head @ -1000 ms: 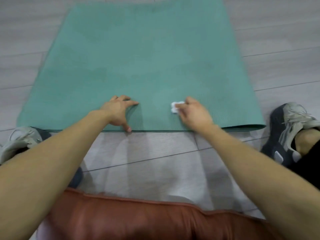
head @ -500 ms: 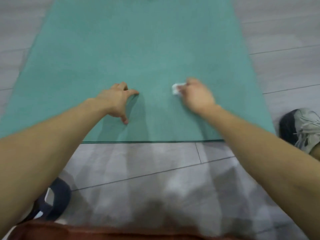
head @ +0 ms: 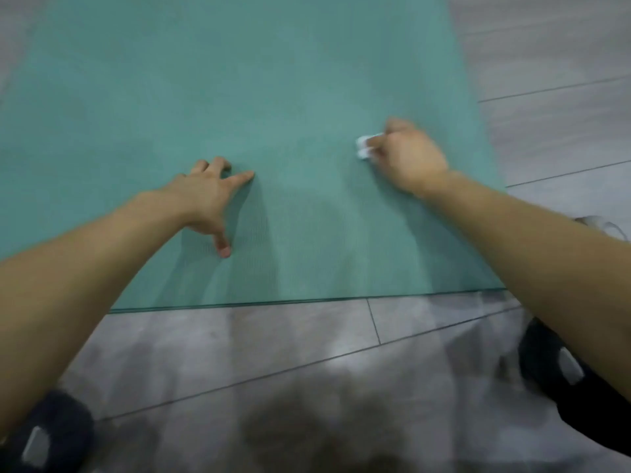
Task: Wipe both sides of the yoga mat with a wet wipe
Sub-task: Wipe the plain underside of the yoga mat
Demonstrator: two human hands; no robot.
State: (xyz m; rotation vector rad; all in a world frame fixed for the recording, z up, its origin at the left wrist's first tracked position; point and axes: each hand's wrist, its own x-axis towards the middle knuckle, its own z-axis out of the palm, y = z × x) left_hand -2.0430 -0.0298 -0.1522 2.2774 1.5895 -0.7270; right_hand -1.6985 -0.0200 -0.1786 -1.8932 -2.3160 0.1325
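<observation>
Head view looks down over two bare forearms reaching onto a teal yoga mat (head: pixel 239 80) that lies flat on a grey plank floor (head: pixel 239 353), its near edge straight and thin, running across the picture just ahead of the person. The mat's surface is matte with a fine woven-looking grain, visible best near the left hand (head: pixel 208 196); farther off it blurs to plain colour. That left hand is spread wide, fingertips and thumb pressed onto the mat, holding nothing. The right hand (head: pixel 409 162) is curled narrow around a small crumpled white wet wipe (head: pixel 364 146), which pokes out past the knuckles and touches the mat toward its right side; the hand is motion-blurred. The floor planks are pale grey with a faint wood grain and dark seams, dulled by soft shadows in the foreground. A dark shoe (head: pixel 47 435) sits at the lower left corner and another dark shoe (head: pixel 546 356) at the right, partly hidden behind the right forearm. Nothing lies on the mat between the two hands.
</observation>
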